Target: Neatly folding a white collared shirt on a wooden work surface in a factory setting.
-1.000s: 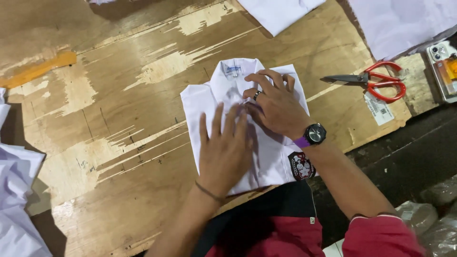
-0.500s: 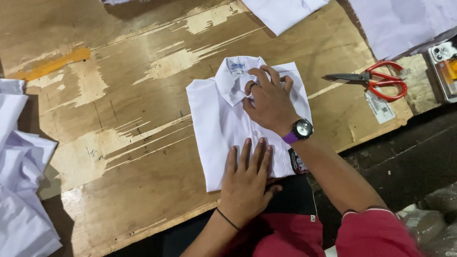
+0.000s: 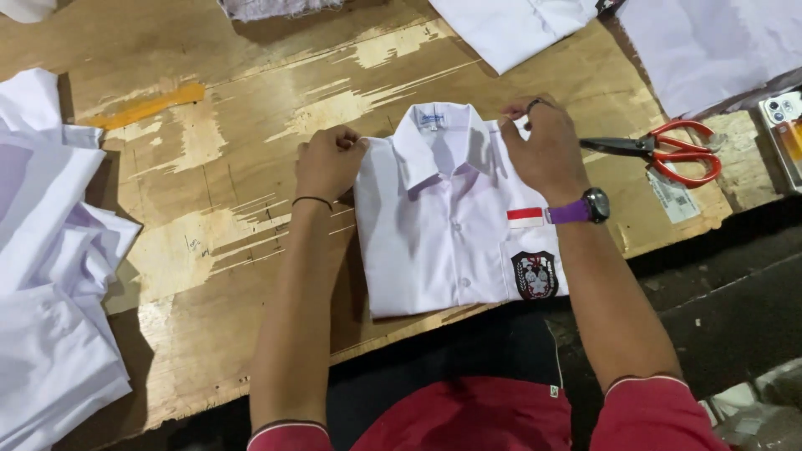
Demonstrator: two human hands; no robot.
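Observation:
A folded white shirt [image 3: 447,225] lies front side up on the worn wooden table [image 3: 251,108], collar away from me, with a red-and-white strip and a dark crest badge on its pocket. My left hand [image 3: 327,160] pinches the shirt's left shoulder edge. My right hand [image 3: 545,149] grips the right shoulder beside the collar; a purple-strapped watch is on that wrist.
Red-handled scissors [image 3: 668,150] lie right of the shirt, near a small paper label. A pile of white garments [image 3: 50,276] fills the left side. More white cloth lies at the far edge [image 3: 501,25] and top right. A phone [image 3: 785,125] sits at the right edge.
The shirt, earlier lying back side up under my flat palms, now lies front side up. Both hands have moved to its shoulders and pinch the edges.

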